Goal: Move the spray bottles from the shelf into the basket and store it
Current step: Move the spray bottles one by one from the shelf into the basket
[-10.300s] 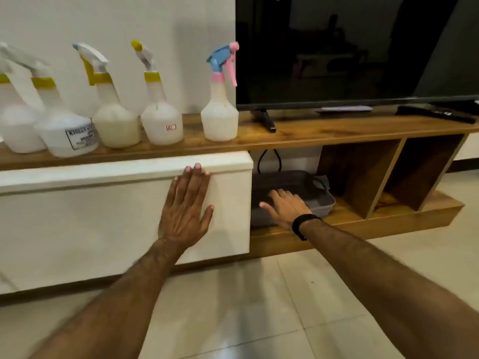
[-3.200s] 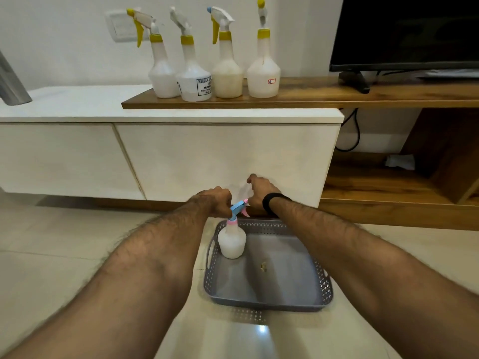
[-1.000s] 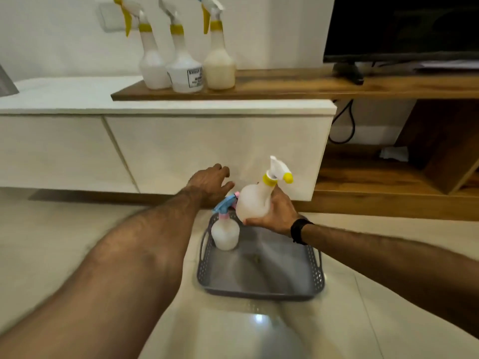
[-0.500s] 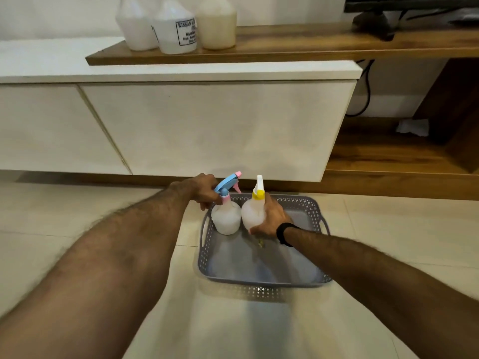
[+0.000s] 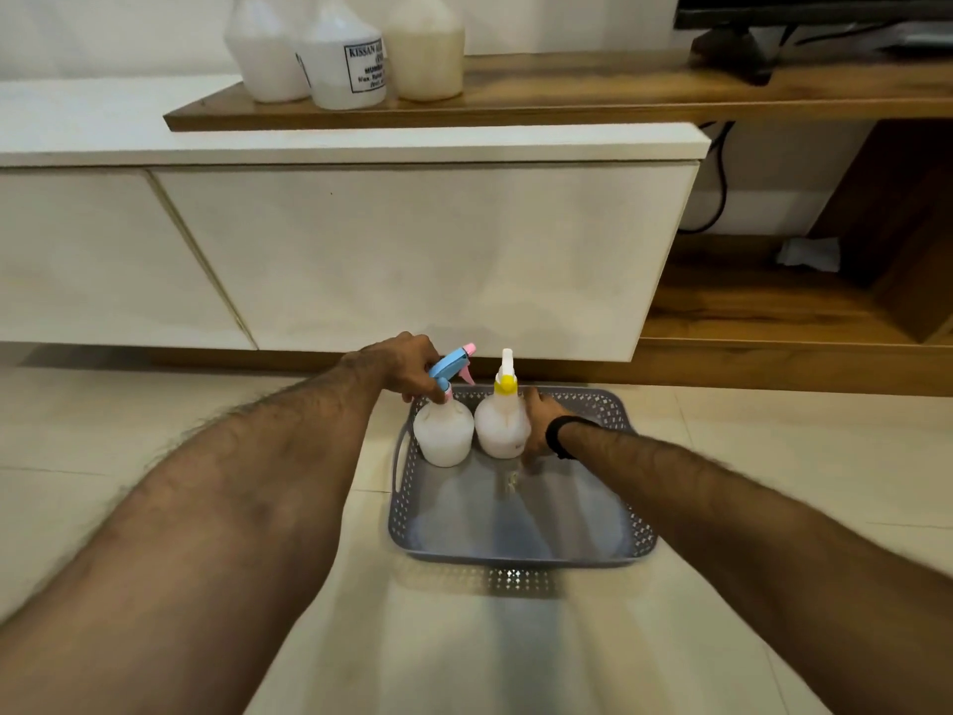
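Observation:
A grey perforated basket (image 5: 521,552) sits on the tiled floor in front of the white cabinet. Two white spray bottles stand upright at its far left corner: one with a blue and pink head (image 5: 443,430) and one with a yellow collar (image 5: 499,424). My left hand (image 5: 402,364) grips the neck of the blue-headed bottle. My right hand (image 5: 536,423) wraps the right side of the yellow-collared bottle. Three more spray bottles (image 5: 345,54) stand on the wooden shelf (image 5: 567,92) above, their heads cut off by the frame.
The white cabinet front (image 5: 412,255) rises right behind the basket. To the right lies an open wooden lower shelf (image 5: 748,312) with a white scrap on it. A TV stand foot (image 5: 732,49) and a black cable (image 5: 717,183) are at the upper right.
My right hand carried the yellow-collared bottle down from in front of the cabinet and stood it in the basket beside the blue-headed bottle. My left hand closed on the blue-headed bottle's neck.

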